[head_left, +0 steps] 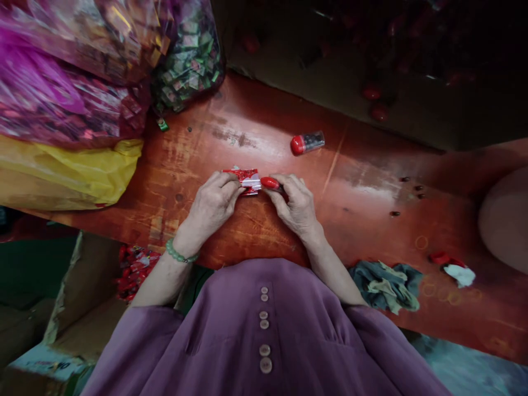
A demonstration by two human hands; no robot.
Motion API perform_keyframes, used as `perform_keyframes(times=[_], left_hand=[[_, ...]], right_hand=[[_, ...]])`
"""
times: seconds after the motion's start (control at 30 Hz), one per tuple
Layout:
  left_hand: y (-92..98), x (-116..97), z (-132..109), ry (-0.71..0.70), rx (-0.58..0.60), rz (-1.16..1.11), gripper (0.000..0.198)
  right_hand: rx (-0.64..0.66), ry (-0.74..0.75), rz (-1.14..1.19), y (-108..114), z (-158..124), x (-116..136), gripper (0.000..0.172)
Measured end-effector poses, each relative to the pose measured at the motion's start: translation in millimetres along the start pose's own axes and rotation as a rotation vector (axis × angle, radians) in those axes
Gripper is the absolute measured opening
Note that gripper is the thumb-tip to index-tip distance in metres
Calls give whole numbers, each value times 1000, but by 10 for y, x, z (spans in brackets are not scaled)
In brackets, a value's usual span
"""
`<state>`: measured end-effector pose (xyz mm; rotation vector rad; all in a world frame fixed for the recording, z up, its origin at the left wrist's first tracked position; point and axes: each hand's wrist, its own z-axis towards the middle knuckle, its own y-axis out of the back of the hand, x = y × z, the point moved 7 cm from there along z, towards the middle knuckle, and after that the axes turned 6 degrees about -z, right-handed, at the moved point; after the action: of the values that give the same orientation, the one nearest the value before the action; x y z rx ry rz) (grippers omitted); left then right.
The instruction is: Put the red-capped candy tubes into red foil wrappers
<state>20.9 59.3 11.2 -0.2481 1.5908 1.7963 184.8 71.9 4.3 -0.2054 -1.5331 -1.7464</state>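
Note:
Over the middle of the red tabletop (231, 231), my left hand (214, 198) is closed on a small red-and-clear printed plastic wrapper (249, 179). My right hand (293, 201) pinches a red-capped capsule-shaped container (270, 183), its cap pointing left at the wrapper's right end. I cannot tell whether the cap is just inside the wrapper or only touching it. My fingers hide most of the container's body. Beyond my hands lies another such container (307, 143), with a red cap and a clear body full of dark bits.
Plastic bags of small wrapped packets (190, 60) and a yellow bag (74, 170) crowd the left. A large carton (342, 93) stands at the back. Cloth rags (390, 286) and rubber bands (421, 242) lie right. An open box with red items (136, 269) sits below left.

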Motion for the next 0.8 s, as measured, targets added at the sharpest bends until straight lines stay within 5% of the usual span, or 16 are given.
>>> perform_keyframes(times=[0.23, 0.53, 0.8], left_hand=[[-18, -42, 30, -6, 54, 148, 27], [220, -85, 14, 37, -154, -39, 17], [245, -135, -23, 107, -252, -317, 8]], right_hand=[[209, 10, -153, -158, 2, -18, 25], [63, -388, 720, -55, -71, -259, 33], [64, -587, 1007, -29, -225, -330, 40]])
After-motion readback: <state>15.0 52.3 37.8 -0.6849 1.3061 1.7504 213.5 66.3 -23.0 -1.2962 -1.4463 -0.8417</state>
